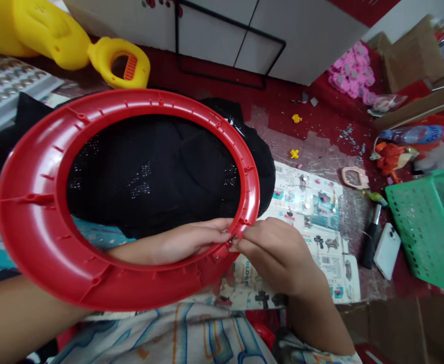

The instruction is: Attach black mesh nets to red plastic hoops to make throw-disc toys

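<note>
A large red plastic ring (28, 177), with ribs and screw posts on its face, is held up and tilted in front of me. My left arm comes up through its opening, and my left hand (191, 240) is closed on the rim at the lower right. At that same spot my right hand (278, 253) pinches with thumb and fingers against the ring. Small metallic bits show between the fingertips, too small to name. Black cloth with shiny dots (161, 167) lies behind the ring.
To the right are a green basket (423, 227), a white phone (388, 251), a black-handled tool (370, 237) and a pale pink plastic part (354, 178). A yellow plastic toy (55, 35) lies at upper left beside a tray of round pieces (5, 86). Printed sheets (320, 222) cover the tabletop.
</note>
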Tool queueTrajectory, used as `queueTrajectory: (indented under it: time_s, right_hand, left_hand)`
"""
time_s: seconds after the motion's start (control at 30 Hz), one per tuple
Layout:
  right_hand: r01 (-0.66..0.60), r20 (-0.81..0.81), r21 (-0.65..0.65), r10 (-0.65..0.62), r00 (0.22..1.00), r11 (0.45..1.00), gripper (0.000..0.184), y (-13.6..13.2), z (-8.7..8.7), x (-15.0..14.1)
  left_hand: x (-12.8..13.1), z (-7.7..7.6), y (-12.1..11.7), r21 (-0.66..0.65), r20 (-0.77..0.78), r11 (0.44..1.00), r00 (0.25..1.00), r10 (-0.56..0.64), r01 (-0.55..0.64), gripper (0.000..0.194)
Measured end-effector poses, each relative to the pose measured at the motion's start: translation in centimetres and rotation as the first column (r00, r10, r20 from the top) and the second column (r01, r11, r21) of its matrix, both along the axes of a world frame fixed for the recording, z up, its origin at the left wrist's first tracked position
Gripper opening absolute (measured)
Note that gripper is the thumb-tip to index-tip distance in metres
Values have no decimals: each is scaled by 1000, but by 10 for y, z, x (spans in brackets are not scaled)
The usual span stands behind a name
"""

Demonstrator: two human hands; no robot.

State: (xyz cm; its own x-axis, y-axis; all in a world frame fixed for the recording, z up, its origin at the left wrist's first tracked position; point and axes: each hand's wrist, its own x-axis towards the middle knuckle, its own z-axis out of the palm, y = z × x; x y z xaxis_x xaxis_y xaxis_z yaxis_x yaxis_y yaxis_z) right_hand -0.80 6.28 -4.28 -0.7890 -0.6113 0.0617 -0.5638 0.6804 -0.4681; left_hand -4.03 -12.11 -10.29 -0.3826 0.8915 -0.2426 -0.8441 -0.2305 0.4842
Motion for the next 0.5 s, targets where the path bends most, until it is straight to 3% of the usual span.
queueTrajectory:
  time_s: [0.1, 0.2, 0.37, 0.5]
  right_hand:
    - [-14, -156, -13, 11, 988, 1000, 17, 8, -6, -2]
    - [-24, -248, -34, 15, 969, 999, 8, 11, -9, -3]
    - [-31, -204, -38, 23, 979, 999, 9, 9, -8, 1]
    - [-19, -144, -14, 17, 989, 1000, 11, 8, -6, 1]
  left_hand:
    - [1, 6, -2, -92, -1, 995, 999, -34, 34, 36]
    - [4, 5, -3, -81, 100, 988, 987, -123, 132, 44]
    - [9, -6, -4, -69, 91, 996, 995, -51, 57, 37]
    - [10, -2, -5, -128, 82, 984, 991, -110, 120, 40]
